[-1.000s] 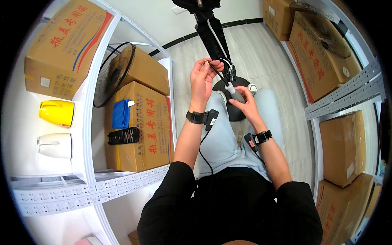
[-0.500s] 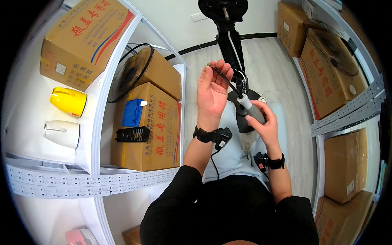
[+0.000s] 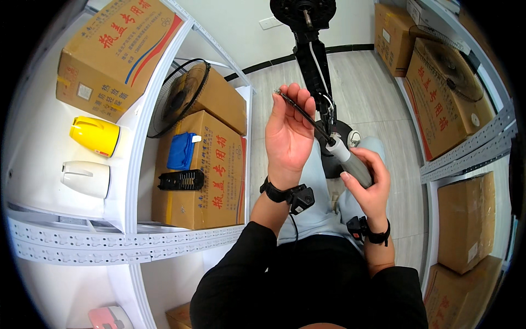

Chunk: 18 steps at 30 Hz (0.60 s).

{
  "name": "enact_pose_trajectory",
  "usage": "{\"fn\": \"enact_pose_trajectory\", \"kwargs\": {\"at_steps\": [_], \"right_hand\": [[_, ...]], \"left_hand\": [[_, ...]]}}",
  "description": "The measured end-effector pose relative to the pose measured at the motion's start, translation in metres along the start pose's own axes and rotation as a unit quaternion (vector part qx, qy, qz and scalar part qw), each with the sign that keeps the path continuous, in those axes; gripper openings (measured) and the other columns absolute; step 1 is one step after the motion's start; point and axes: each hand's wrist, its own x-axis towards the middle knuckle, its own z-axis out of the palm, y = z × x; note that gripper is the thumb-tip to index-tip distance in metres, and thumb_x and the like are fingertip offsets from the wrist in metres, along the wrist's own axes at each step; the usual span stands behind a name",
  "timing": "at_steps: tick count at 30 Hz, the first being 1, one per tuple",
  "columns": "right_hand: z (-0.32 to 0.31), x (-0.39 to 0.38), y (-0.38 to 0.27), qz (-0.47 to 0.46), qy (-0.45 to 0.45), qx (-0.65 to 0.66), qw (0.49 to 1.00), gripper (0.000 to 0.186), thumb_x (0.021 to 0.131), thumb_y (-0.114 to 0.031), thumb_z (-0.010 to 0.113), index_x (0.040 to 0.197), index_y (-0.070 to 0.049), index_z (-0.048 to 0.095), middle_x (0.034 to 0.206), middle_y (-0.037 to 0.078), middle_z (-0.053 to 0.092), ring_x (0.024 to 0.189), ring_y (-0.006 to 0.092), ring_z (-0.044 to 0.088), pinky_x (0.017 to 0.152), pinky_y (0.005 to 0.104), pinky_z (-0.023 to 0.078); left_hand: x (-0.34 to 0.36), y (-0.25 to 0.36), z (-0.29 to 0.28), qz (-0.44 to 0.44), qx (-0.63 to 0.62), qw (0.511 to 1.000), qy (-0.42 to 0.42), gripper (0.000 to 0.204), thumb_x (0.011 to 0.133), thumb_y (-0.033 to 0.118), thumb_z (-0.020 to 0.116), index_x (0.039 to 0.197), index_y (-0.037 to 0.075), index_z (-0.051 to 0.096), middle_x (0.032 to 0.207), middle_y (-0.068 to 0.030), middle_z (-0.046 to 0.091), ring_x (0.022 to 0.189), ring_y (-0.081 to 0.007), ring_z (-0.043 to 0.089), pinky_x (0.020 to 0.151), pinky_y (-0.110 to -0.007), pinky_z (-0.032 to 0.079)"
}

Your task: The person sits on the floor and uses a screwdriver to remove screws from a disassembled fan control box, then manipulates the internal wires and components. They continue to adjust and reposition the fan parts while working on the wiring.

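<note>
My left hand (image 3: 287, 131) is palm up with curled fingers, pinching the far end of a thin black shaft or cable (image 3: 307, 115) between thumb and index. My right hand (image 3: 372, 192) is closed around a grey cylindrical handle (image 3: 353, 167) with a paler collar, from which the black length rises diagonally to my left hand. Just beyond them stands a black upright apparatus (image 3: 307, 60) on a round base (image 3: 334, 167), with white wires along it and a metal spindle at its top. Both wrists wear black strapped devices.
At left, metal shelves hold cardboard boxes (image 3: 109, 55), a fan cage (image 3: 159, 109), yellow and white kettles (image 3: 93, 134), a blue cloth (image 3: 181, 151) and a slotted black part (image 3: 181, 180). More boxes (image 3: 463, 219) and a fan cage (image 3: 444, 63) line the right shelves.
My right hand has lowered with the grey handle and moved rightward. The black length now shows straighter and longer between my hands. My left palm has turned further upward.
</note>
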Motion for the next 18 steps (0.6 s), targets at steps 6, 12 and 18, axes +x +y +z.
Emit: {"fn": "enact_pose_trajectory", "kwargs": {"at_steps": [6,12,18], "right_hand": [[0.001,-0.003,-0.009,-0.034,0.014,-0.033,0.999,0.039,0.074,-0.007,0.075,0.110,0.000,0.063,0.094,0.009,0.067,0.083,0.0146,0.064,0.074,0.0268,0.049],[0.001,-0.005,-0.017,-0.062,0.029,-0.083,0.994,0.039,0.072,-0.006,0.076,0.108,0.000,0.064,0.092,0.011,0.067,0.081,0.0183,0.065,0.072,0.0278,0.050],[-0.001,-0.006,-0.026,-0.119,0.051,-0.140,0.982,0.039,0.069,-0.004,0.077,0.106,0.000,0.066,0.091,0.014,0.066,0.078,0.0218,0.065,0.069,0.0291,0.050]], "left_hand": [[-0.002,0.002,-0.001,-0.025,-0.030,0.997,-0.063,0.024,0.101,0.024,0.049,0.112,0.006,0.060,0.116,-0.0099,0.066,0.112,-0.0233,0.062,0.099,-0.038,0.052],[-0.005,0.005,0.002,-0.009,0.016,0.999,-0.048,0.023,0.100,0.023,0.050,0.111,0.005,0.060,0.113,-0.0107,0.067,0.107,-0.0233,0.064,0.095,-0.037,0.055],[-0.008,0.006,0.004,0.042,0.110,0.993,-0.012,0.020,0.098,0.019,0.054,0.108,0.004,0.061,0.108,-0.0105,0.068,0.103,-0.0231,0.066,0.090,-0.038,0.056]]}}
